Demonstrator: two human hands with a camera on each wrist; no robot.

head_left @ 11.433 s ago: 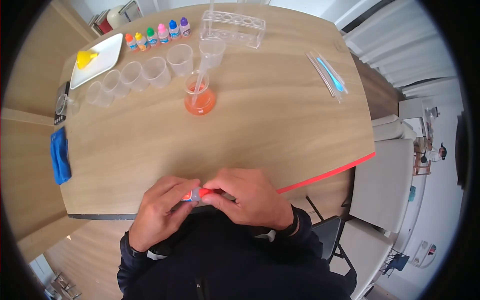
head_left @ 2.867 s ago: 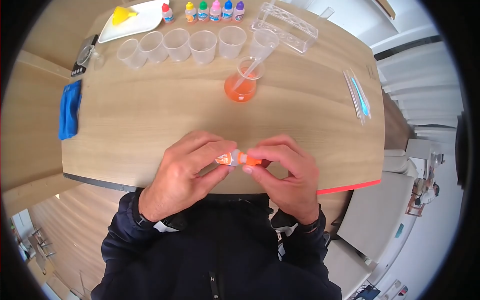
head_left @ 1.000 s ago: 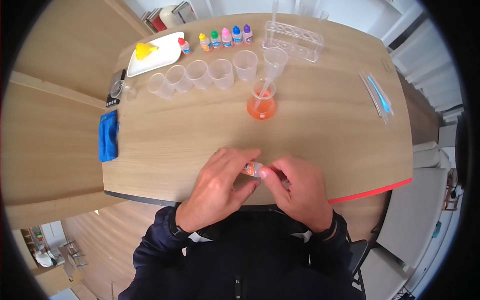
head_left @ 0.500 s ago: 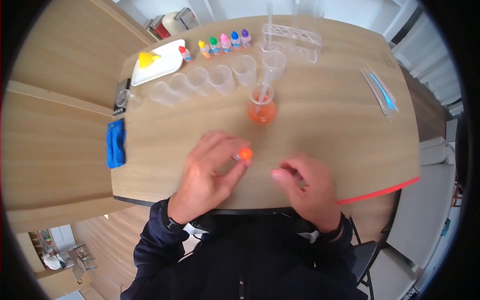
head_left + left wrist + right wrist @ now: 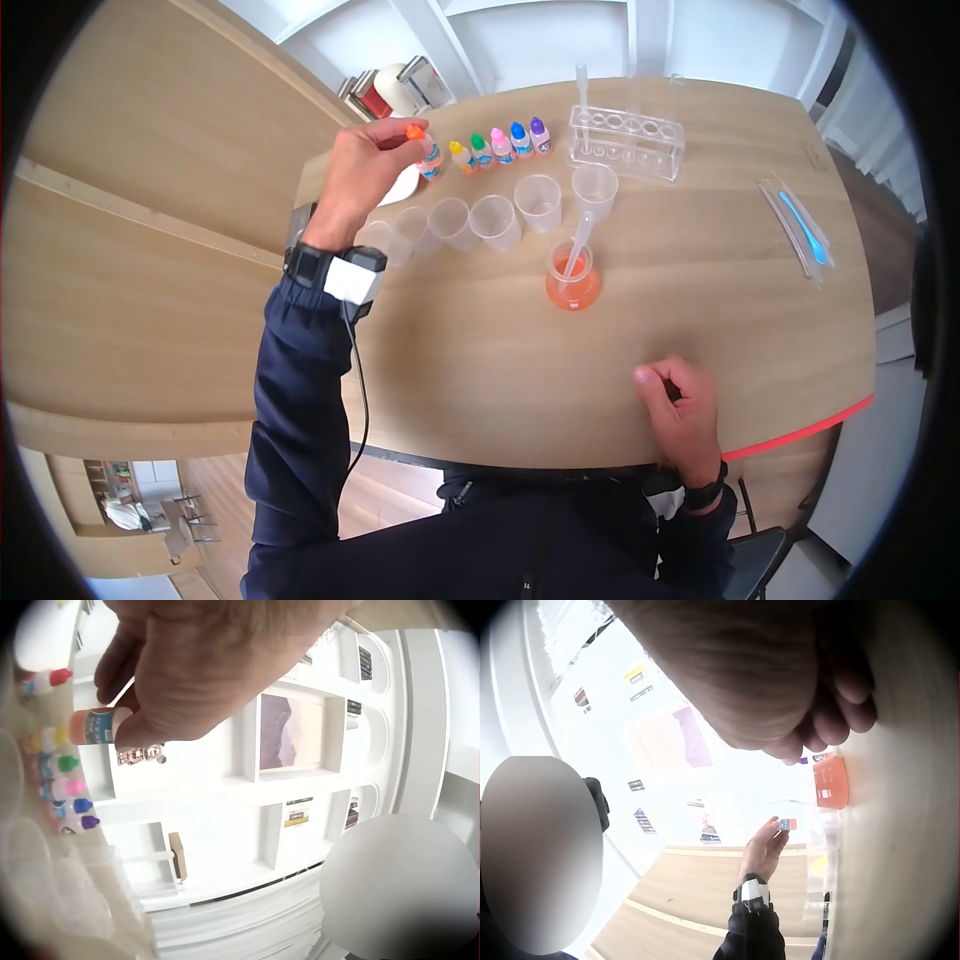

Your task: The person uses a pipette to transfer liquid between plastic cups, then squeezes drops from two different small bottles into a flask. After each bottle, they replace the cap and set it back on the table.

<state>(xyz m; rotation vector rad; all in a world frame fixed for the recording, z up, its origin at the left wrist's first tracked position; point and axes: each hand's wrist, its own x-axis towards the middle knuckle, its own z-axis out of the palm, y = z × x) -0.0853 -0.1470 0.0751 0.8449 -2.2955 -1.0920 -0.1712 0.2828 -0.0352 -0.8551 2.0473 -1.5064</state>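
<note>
My left hand (image 5: pixel 365 170) pinches a small dropper bottle with an orange cap (image 5: pixel 416 133) between thumb and fingers at the back left of the table. In the left wrist view this bottle (image 5: pixel 94 726) is upright, level with the row of bottles. A red-capped bottle (image 5: pixel 46 681) stands on one side of it, a yellow-capped one (image 5: pixel 46 739) on the other. Green, pink, blue and purple caps continue the row. My right hand (image 5: pixel 685 410) is over the front right of the table, fingers loosely curled, holding nothing. A conical flask (image 5: pixel 573 285) of orange liquid, with a plastic pipette (image 5: pixel 580 240) in it, stands mid-table.
Several clear plastic cups (image 5: pixel 495 222) line up before the bottles. A clear test-tube rack (image 5: pixel 628 145) stands at the back. Wrapped stirrers (image 5: pixel 800 228) lie at the right. My left forearm partly covers a white tray (image 5: pixel 402 187).
Earlier both hands worked at the orange cap near the front edge, and they came apart half a second ago. My left hand has carried the bottle to the back left row.
</note>
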